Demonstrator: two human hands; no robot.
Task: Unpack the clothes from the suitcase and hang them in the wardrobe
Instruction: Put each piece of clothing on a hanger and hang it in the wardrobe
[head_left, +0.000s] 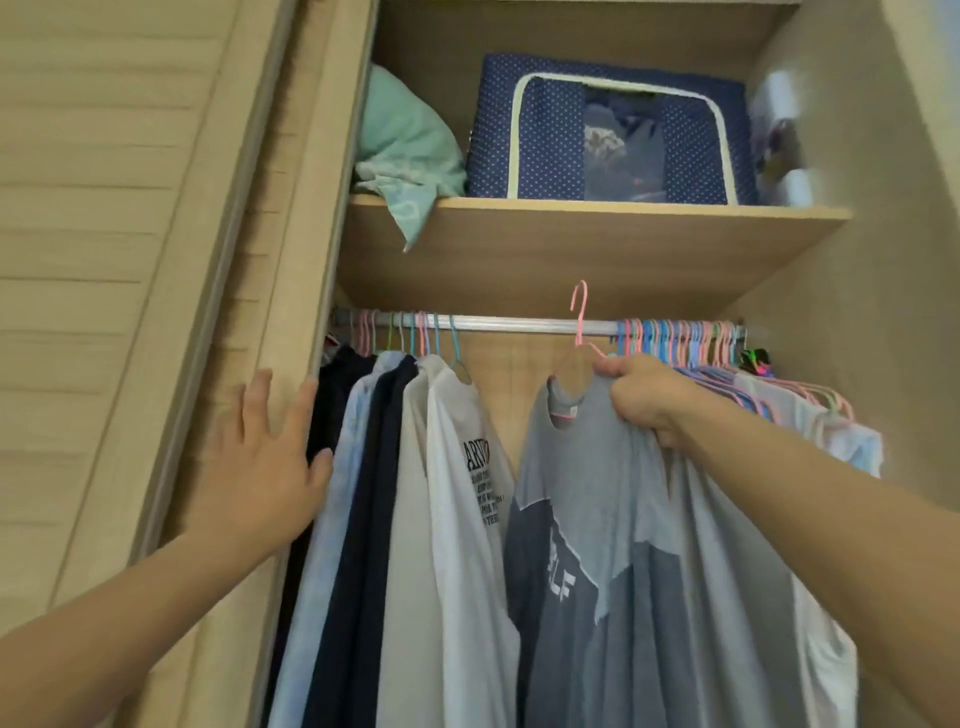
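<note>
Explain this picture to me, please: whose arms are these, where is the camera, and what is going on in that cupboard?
There is no machine here. A person wears one camera on the head, looking forward at their own hands. The left hand rests open and flat against the wardrobe door edge. The right hand grips the shoulder of a grey T-shirt on a pink hanger, whose hook stands in front of the metal rail, not clearly hooked over it. Other shirts hang to the left, and bunched hangers to the right. On the shelf above sit a blue dotted storage bag and a mint-green cloth.
</note>
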